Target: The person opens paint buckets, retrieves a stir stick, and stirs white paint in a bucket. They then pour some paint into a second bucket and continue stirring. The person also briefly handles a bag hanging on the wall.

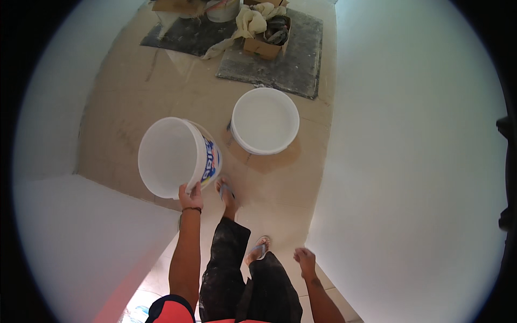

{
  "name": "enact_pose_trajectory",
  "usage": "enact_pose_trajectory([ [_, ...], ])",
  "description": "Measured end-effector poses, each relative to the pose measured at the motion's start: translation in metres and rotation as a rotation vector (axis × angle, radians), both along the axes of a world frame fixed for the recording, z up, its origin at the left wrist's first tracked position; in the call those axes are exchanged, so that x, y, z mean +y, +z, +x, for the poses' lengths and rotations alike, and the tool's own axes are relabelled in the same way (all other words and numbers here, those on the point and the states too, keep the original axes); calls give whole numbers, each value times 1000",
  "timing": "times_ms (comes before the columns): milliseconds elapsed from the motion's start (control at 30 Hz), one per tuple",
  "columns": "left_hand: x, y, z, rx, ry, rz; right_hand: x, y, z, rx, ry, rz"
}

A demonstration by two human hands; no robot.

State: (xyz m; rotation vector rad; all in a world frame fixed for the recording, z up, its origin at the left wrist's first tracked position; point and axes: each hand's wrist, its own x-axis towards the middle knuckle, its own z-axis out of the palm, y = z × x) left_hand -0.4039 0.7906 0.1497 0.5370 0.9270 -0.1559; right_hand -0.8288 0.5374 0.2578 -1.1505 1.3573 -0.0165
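My left hand [190, 197] is closed on the near rim of a large white plastic bucket [168, 156] with a blue printed label on its side. The bucket is tilted, its mouth turned to the left, and its inside looks pale and bare. To its right a second white bucket [265, 152] stands upright on the floor; whether the pale surface inside is liquid or the bottom, I cannot tell. Low on the right, by the wall, my right hand [305, 259] hangs apart from both buckets, fingers curled with nothing visible in them.
Dark boards [269, 70] lie on the beige tiled floor [116, 118] at the far end. On them are an open cardboard box [264, 49], a crumpled cream cloth [251, 22] and another bucket [223, 12]. Pale walls [409, 161] stand on both sides; my sandalled feet are close to the buckets.
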Motion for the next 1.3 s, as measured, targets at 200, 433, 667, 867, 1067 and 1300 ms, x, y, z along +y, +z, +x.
enact_pose_trajectory([
  [200, -23, -51, 88, 154, 92, 63, -86, -108, 216, 173, -153, 132],
  [433, -34, -57, 126, 132, -3, 46, -161, -204, 353, 115, -225, 333],
  [667, -75, -49, 112, 298, 2, -36, -168, -188, 361, 173, -140, 432],
  [867, -138, -64, 79, 216, -683, 289, -146, -162, 373, 80, -425, 461],
  [1067, -187, -96, 86, 338, -900, 845, -150, -154, 379, 113, -470, 468],
  [1300, -173, 41, 25, 100, -1129, 1099, -134, -78, 409, 540, 177, -546],
])
